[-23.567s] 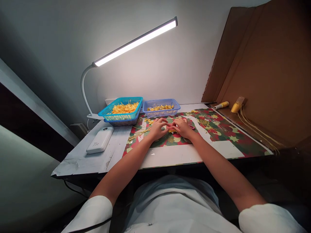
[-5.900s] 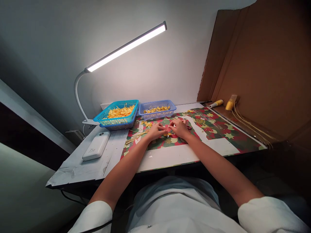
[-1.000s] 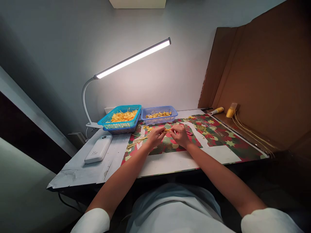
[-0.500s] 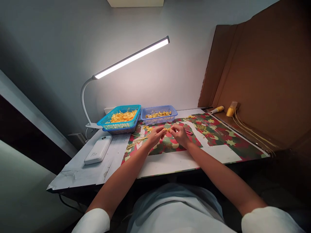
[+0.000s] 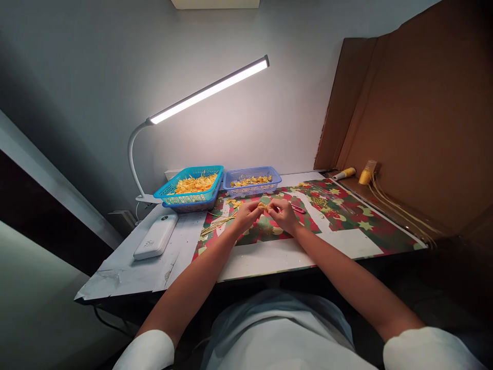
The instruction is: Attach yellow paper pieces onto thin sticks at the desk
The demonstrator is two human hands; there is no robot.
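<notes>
Over the middle of the table, my left hand (image 5: 248, 214) and my right hand (image 5: 283, 213) meet fingertip to fingertip. Between them they pinch a small yellow ribbon bow (image 5: 263, 206); its lower part is hidden by the fingers. Several loose yellow bows (image 5: 233, 203) lie just beyond my left hand. Thin gold cords (image 5: 217, 225) are spread to the left of it. A pink-handled tool (image 5: 298, 208), partly covered by my right hand, rests on the patterned sheet.
A turquoise basket (image 5: 162, 196) of yellow ribbon pieces sits on another basket at back left. Beside it, a blue-violet basket (image 5: 252, 189) holds yellow bows. A white power bank (image 5: 156, 237), a lit lamp (image 5: 210, 91), gold twist ties (image 5: 319, 202) and a yellow spool (image 5: 365, 176) stand around.
The yellow ribbon between my fingertips now shows a fuller bow shape. My fingers have shifted slightly around it; both arms stay nearly in place.
</notes>
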